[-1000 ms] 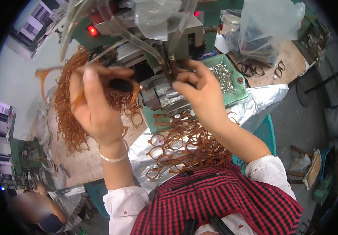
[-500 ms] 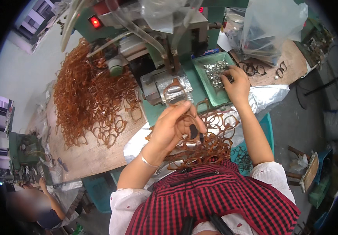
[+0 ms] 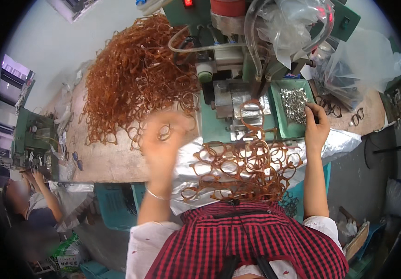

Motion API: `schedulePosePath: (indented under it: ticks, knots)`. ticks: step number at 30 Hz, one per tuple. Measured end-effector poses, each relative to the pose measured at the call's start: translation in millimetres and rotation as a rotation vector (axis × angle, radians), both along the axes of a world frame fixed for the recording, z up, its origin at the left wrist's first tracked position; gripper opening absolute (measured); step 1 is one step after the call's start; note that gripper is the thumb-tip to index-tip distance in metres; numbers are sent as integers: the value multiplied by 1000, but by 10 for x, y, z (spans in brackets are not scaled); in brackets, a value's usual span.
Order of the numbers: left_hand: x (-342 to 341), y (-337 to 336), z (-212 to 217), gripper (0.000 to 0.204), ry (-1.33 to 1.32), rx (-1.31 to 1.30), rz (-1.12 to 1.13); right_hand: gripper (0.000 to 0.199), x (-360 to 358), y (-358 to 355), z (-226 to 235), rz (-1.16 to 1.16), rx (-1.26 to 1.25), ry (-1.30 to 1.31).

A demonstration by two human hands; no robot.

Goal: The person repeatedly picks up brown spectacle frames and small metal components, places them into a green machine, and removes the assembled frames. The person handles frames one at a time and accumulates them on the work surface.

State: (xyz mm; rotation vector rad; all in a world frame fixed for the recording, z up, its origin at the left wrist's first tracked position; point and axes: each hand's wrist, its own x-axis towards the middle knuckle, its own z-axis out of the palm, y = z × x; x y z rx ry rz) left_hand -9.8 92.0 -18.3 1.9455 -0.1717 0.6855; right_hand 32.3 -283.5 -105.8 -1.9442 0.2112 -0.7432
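My left hand [image 3: 161, 142] is smeared by motion over the wooden bench, beside the big heap of amber eyeglass frames [image 3: 135, 69]. A round rim shows against its fingers; whether the hand grips it is unclear. My right hand [image 3: 318, 126] is at the right rim of a green tray [image 3: 279, 123], thumb and fingers drawn together; anything between them is too small to make out. Small silvery metal parts [image 3: 294, 104] fill the tray. One amber eyeglass frame [image 3: 250, 122] rests at the metal jig of the green machine [image 3: 228, 100]. More amber frames [image 3: 237, 172] lie on foil before my apron.
Clear hoses [image 3: 251, 46] and a plastic bag [image 3: 293, 32] hang about the machine. Dark eyeglass frames [image 3: 335, 110] lie right of the tray. Teal crates [image 3: 114, 204] stand below the bench edge. Another person [image 3: 37, 200] works at a machine on the far left.
My left hand has gone from the frame at the jig leftward toward the heap. My right hand has drawn back from among the metal parts to the tray's rim. The view has shifted.
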Motion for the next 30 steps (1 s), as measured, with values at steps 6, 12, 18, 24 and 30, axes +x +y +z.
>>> schedulePosePath:
  ticks: [6,12,18,24,30]
  knots:
    - [1152,583,-395,29,66,954,539,18,307,483,227,129,5,-5]
    - [1372,670,-829,16,-205,645,432,14,164,351,39,65,-144,-17]
    - [1428,1494,-468,35,161,550,715,13,-279,-9,111,-50,-240,16]
    - [1105,1342,-1251,44,346,520,571,14,-487,-49,37,-122,-210,-7]
    - [911,991,-901,29,300,295,272,22,-216,520,872,341,-75,-66]
